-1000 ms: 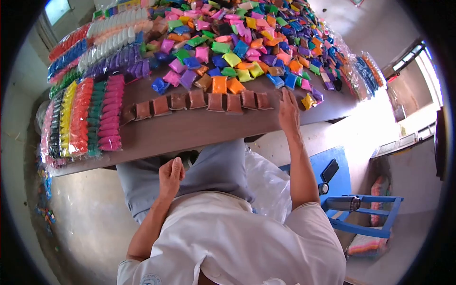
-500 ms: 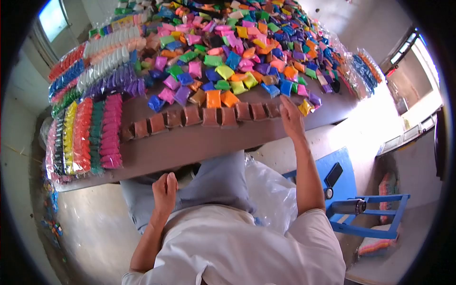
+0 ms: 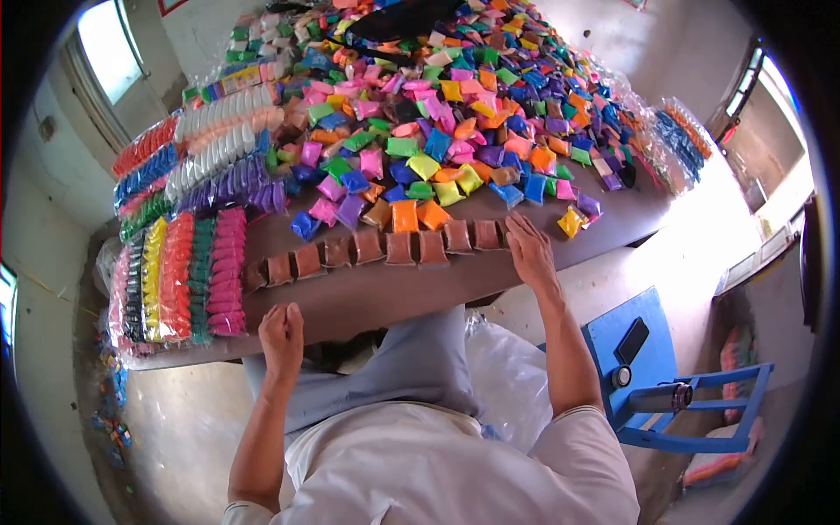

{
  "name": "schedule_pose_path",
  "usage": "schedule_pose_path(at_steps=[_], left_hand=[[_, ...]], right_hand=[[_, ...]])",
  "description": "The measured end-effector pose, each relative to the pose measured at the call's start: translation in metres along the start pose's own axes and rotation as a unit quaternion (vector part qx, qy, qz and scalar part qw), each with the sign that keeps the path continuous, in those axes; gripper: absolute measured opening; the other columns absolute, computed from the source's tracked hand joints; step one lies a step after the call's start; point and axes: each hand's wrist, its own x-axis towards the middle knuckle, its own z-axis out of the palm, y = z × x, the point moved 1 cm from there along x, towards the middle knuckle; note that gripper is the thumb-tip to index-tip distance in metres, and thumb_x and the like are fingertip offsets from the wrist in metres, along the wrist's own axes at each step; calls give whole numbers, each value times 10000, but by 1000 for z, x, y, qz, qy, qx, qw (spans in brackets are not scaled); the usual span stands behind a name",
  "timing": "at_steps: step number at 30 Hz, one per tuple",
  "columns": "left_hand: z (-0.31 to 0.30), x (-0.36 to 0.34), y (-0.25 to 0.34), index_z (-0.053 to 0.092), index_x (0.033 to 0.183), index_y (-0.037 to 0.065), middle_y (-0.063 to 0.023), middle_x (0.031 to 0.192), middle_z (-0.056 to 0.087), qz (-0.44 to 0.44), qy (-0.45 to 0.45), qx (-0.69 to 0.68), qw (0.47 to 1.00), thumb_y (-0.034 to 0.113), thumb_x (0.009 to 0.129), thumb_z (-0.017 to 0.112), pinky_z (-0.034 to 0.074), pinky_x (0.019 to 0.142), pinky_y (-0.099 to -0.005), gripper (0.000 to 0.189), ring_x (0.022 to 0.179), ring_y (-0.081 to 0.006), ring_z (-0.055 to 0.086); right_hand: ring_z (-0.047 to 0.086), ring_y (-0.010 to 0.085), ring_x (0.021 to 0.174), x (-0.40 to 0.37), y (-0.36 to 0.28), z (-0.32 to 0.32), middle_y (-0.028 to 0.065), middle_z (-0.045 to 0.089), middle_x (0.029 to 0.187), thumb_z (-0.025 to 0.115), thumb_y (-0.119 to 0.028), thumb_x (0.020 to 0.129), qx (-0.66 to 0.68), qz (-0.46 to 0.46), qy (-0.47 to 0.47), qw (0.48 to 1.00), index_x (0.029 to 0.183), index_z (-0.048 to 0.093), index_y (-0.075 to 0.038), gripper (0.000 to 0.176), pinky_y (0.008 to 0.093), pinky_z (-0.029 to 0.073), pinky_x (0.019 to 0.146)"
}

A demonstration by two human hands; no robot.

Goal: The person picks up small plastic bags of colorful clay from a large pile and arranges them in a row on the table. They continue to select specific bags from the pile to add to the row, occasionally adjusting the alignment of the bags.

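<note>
Brown packets (image 3: 400,248), one row on the tabletop (image 3: 376,293): your right hand (image 3: 529,254) lies open at its right end, left hand (image 3: 282,337) fisted at the near edge; a sideways sweep could skew the row.

A row of packets (image 3: 385,248) lies across the table (image 3: 394,293), mid frame. A big pile (image 3: 455,96) lies behind it, higher up. The right hand (image 3: 528,249) rests at the row's right end. The left hand (image 3: 282,337) is at the near edge.

pale wall (image 3: 44,201) | bright window (image 3: 109,52) | blue chair (image 3: 604,328) | concrete floor (image 3: 166,429)
</note>
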Motion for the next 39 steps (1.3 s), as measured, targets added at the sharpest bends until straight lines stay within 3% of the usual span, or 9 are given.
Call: schedule_pose_path(at_steps=[5, 10, 12, 17, 23, 28, 32, 35, 39], left_hand=[[16, -1, -13, 515, 711, 4, -161, 705, 531, 49, 23, 115, 992, 168, 985, 608, 406, 682, -473, 332, 713, -387, 547], [16, 1, -4, 520, 705, 21, -147, 707, 538, 46, 22, 137, 989, 163, 963, 621, 417, 723, -474, 311, 746, -378, 566], [20, 3, 3, 519, 704, 25, -141, 711, 544, 51, 29, 153, 986, 160, 956, 625, 423, 728, -473, 305, 753, -376, 571], [25, 5, 7, 523, 720, 52, -123, 746, 569, 31, 28, 213, 976, 136, 927, 632, 437, 753, -494, 248, 775, -360, 582], [28, 2, 4, 508, 724, 69, -118, 736, 554, 40, 41, 232, 971, 111, 898, 653, 433, 731, -489, 230, 759, -350, 579], [25, 1, 8, 496, 720, 69, -119, 725, 545, 38, 24, 234, 971, 77, 872, 665, 408, 679, -479, 227, 724, -348, 563], [29, 7, 8, 486, 717, 65, -128, 718, 538, 51, 28, 224, 973, 65, 865, 666, 386, 652, -478, 233, 701, -350, 547], [28, 6, 6, 463, 707, 64, -131, 718, 532, 50, 15, 226, 973, 59, 868, 657, 380, 646, -478, 251, 696, -350, 541], [29, 6, 3, 444, 700, 67, -127, 711, 519, 61, 17, 222, 973, 53, 870, 644, 374, 644, -475, 263, 688, -348, 530]], right_hand=[[630, 330, 1230, 20, 27, 2, 174, 659, 1329, 577, -226, 1020, 146, 20, 8, 989, 1247, 694, -71, 299, 396, 508, 973], [724, 315, 916, 94, -4, -23, 155, 735, 940, 605, -230, 1007, 98, 142, 63, 983, 1185, 713, -75, 259, 392, 549, 810], [710, 313, 813, 142, 4, 4, 145, 704, 844, 630, -235, 975, 153, 17, 186, 970, 1114, 718, -62, 239, 423, 525, 722], [709, 331, 878, 247, -6, 32, 139, 722, 886, 681, -210, 871, 127, 58, 111, 984, 1036, 714, -60, 226, 442, 535, 805], [691, 333, 1119, 305, 4, 68, 183, 732, 1152, 726, -271, 833, 20, 87, -2, 996, 1237, 706, -96, 440, 446, 525, 988], [727, 365, 958, 315, 20, 83, 196, 745, 964, 668, -280, 865, 17, 84, 36, 996, 1008, 774, -76, 270, 456, 563, 878], [743, 257, 809, 300, 58, 78, 149, 763, 881, 710, -262, 905, 182, 90, 157, 967, 1051, 772, -42, 270, 363, 569, 736], [692, 125, 763, 282, 49, 50, 47, 734, 908, 668, -177, 986, 494, 246, 106, 827, 1158, 723, 10, 260, 234, 546, 691], [679, 131, 770, 262, 56, 37, 53, 718, 900, 662, -164, 984, 592, 234, 109, 764, 1148, 707, -9, 230, 262, 552, 695]])
